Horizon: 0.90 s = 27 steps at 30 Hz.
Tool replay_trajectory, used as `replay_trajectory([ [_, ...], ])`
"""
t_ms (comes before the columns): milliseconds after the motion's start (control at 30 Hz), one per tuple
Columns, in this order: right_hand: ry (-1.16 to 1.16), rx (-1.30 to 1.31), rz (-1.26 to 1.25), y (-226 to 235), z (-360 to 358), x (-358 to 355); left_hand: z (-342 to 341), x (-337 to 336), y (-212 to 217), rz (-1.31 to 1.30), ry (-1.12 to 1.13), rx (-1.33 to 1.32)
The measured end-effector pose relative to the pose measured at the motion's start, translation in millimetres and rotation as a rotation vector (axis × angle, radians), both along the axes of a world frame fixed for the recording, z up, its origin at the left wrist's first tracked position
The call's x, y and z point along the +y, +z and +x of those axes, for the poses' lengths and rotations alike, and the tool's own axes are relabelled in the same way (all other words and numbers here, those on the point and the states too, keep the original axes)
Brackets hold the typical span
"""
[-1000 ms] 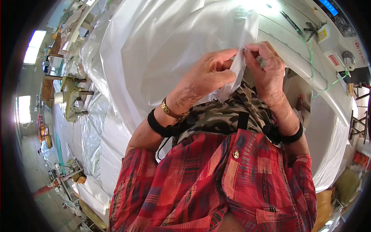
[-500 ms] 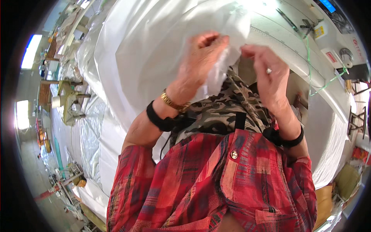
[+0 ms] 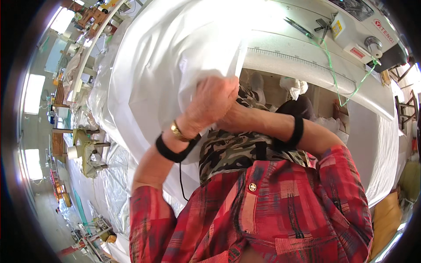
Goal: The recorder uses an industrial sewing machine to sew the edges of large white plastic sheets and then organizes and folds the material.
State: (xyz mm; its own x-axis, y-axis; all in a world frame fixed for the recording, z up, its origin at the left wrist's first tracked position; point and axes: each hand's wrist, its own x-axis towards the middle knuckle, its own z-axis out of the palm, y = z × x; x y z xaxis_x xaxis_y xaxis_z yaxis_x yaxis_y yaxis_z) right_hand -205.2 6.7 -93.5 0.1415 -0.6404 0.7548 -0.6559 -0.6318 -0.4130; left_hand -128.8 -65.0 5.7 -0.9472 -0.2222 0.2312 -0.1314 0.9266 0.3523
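Note:
A large white plastic-like sheet [image 3: 153,57] spreads over the table at the left and hangs down in front of me. My left hand [image 3: 215,97] is closed on the sheet near its right edge, somewhat blurred. Below and behind it, my right hand [image 3: 227,120] reaches across to the left; its fingers are hidden by the left hand and the sheet, so its grip does not show. A gold watch [image 3: 177,130] and a black band are on my left forearm, and another black band [image 3: 297,131] is on the right one.
A white sewing machine [image 3: 346,37] stands at the upper right, green thread [image 3: 335,81] trailing from it. A dark pen-like tool [image 3: 299,28] lies on the white table, whose front edge carries a ruler scale [image 3: 302,63]. A crumpled white bundle [image 3: 294,87] sits below the table edge.
My right hand has moved left and now crosses beneath the left hand. My left hand has moved slightly down and left. The small whitish piece between the hands no longer shows.

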Motion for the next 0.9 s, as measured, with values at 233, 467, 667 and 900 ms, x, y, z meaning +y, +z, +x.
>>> replay_trajectory([
  [233, -0.058, 0.385, 0.474, 58, -86, 41, 13, 11, -94, 0.720, 0.384, 0.322],
  [467, -0.037, 0.585, 0.244, 77, -110, 15, 22, 7, -76, 1.581, 0.388, 0.201],
  [667, 0.074, 0.596, 0.314, 75, -110, 10, 24, 10, -64, 1.632, 0.399, 0.126],
  [900, 0.064, 0.585, 0.251, 75, -105, 10, 13, 36, -46, 0.217, 0.409, 0.342],
])
